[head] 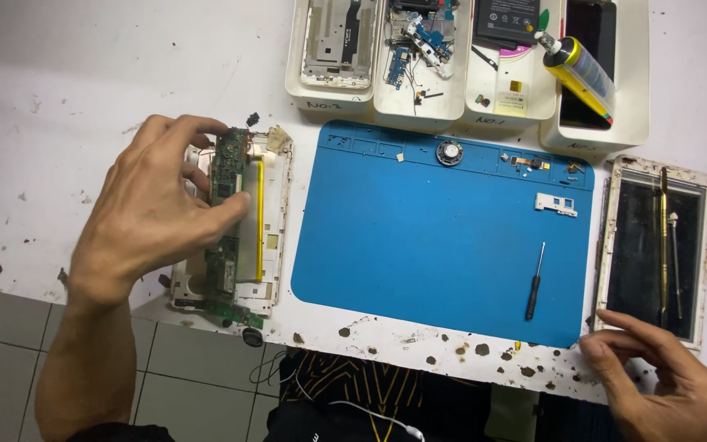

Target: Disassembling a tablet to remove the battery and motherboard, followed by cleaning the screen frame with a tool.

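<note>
My left hand (153,209) pinches a green circuit board (229,168) between thumb and fingers, over an opened white phone frame (276,217) at the left of a blue work mat (419,237). A second green board (221,274) lies lower in that frame. My right hand (664,376) rests at the table's front edge, fingertips touching the lower corner of a white-framed phone screen panel (693,245) right of the mat. It holds nothing. Long thin tools (664,237) lie on that panel.
A small black screwdriver (535,282), a round speaker (449,152), a white tray part (556,204) and small parts lie on the mat. White trays (460,102) at the back hold phone parts, a battery and a yellow bottle (578,69). Tiled floor lies below the table edge.
</note>
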